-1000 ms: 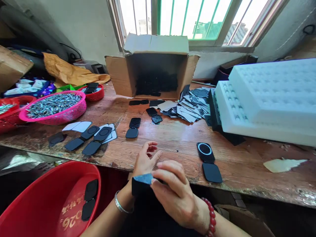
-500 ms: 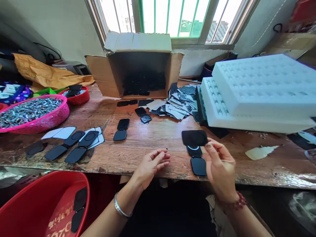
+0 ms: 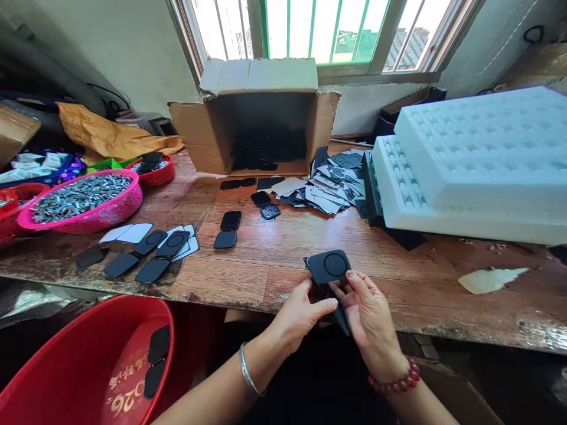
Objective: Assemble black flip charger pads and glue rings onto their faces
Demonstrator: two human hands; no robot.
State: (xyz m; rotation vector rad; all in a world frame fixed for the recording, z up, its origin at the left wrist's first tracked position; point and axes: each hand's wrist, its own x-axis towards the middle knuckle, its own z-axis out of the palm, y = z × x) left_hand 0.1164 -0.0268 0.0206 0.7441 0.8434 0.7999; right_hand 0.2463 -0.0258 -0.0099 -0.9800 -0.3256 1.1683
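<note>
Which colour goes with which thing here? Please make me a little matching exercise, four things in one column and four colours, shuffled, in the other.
Things:
1. Held piece
2. Stacked foam trays
3. Large tub
4. Wide basket of small metal parts

Colours:
A. Pink
B. White
C. Black, with a ring on its face
D. Red, with gold-coloured lettering inside

Right pairs: 1-C, 2-B, 3-D, 4-A

Hinged black units [image 3: 325, 267]: five lie on the bench [image 3: 292, 239], one in the large red tub [image 3: 62, 378], and one in my fingers [image 3: 326, 306]. I further count one pink basket [image 3: 104, 216], one silver bangle [image 3: 245, 372], one red bead bracelet [image 3: 402, 383].
</note>
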